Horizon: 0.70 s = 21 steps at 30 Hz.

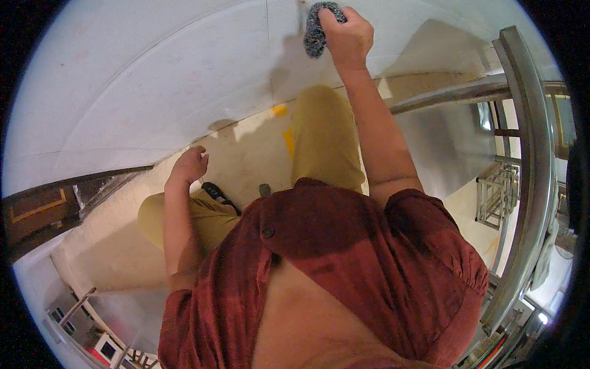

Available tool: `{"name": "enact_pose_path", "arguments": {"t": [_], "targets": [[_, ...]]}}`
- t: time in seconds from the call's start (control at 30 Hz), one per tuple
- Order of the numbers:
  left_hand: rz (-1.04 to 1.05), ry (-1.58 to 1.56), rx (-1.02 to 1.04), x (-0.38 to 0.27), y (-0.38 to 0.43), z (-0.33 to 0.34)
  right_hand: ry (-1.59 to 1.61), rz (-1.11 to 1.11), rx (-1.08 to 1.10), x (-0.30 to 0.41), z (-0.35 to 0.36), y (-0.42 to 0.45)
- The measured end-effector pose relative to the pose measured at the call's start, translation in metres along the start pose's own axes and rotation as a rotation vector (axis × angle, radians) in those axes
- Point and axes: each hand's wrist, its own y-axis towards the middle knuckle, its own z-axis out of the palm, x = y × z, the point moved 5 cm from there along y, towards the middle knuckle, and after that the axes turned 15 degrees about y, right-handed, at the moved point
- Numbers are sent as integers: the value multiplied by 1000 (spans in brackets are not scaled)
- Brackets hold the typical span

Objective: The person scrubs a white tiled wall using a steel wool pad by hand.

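Observation:
My right hand (352, 39) grips a grey, fuzzy scrubbing pad or cloth (315, 39) against the white wall (184, 69) at the top of the view. The pad's exact material cannot be told. Dark smudges mark the wall near the pad. Lower and to the left, my left hand (190, 163) hangs with loosely curled fingers and nothing visible in it, near the wall's foot and above my bent knee. Whether it touches the wall is not clear.
A metal frame post (525, 138) and rail stand close on the right, beside a metal sheet panel (438, 138). Beyond is a metal-framed stool (495, 193). A dark wooden door or panel (41, 210) is at left. Yellow tape (280, 110) marks the floor (239, 157).

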Motion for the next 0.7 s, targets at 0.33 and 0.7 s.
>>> {"name": "enact_pose_path", "arguments": {"t": [0.33,0.7], "targets": [[4,32,41,1,7,5,-437,-377,-175,-13,-11,-6],[43,111,114,17,12,36,-162,-171,-415,4,-31,11]]}}
